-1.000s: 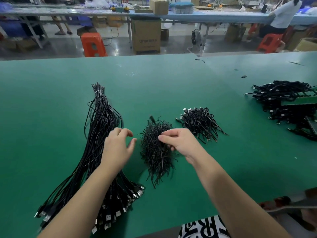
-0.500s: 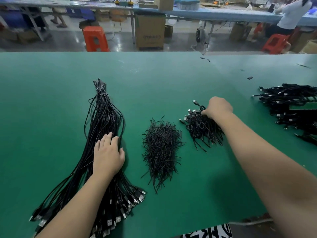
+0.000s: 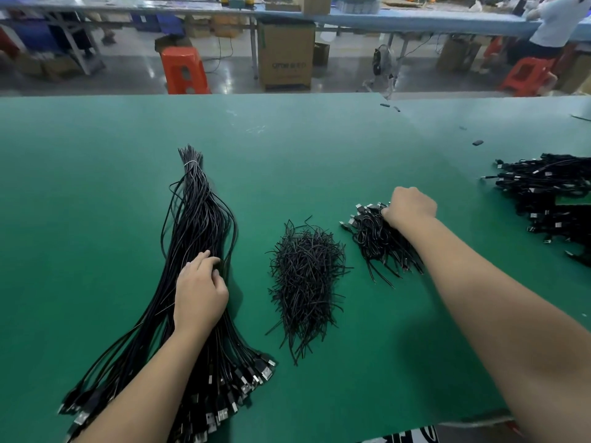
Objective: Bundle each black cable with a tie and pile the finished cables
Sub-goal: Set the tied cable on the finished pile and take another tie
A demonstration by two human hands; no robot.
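A long sheaf of loose black cables (image 3: pixel 195 225) lies at the left, plug ends toward me. My left hand (image 3: pixel 200 292) rests on its middle, fingers curled into the strands and pinching a cable. A heap of short black ties (image 3: pixel 305 282) sits in the centre. To its right lies the small pile of bundled cables (image 3: pixel 380 247). My right hand (image 3: pixel 411 207) is a closed fist pressed on that pile's far end, gripping a bundled cable; what its fingers hold is mostly hidden.
The green table (image 3: pixel 96 155) stretches far ahead. A larger heap of black cables (image 3: pixel 550 193) lies at the right edge. Small black scraps (image 3: pixel 477 142) dot the far right. Beyond the table are an orange stool (image 3: pixel 184 71), a cardboard box (image 3: pixel 285 55) and a seated person (image 3: pixel 556 24).
My right hand went from the ties to the bundled pile and stays there. My left hand dropped onto the long cables, then curled its fingers into them.
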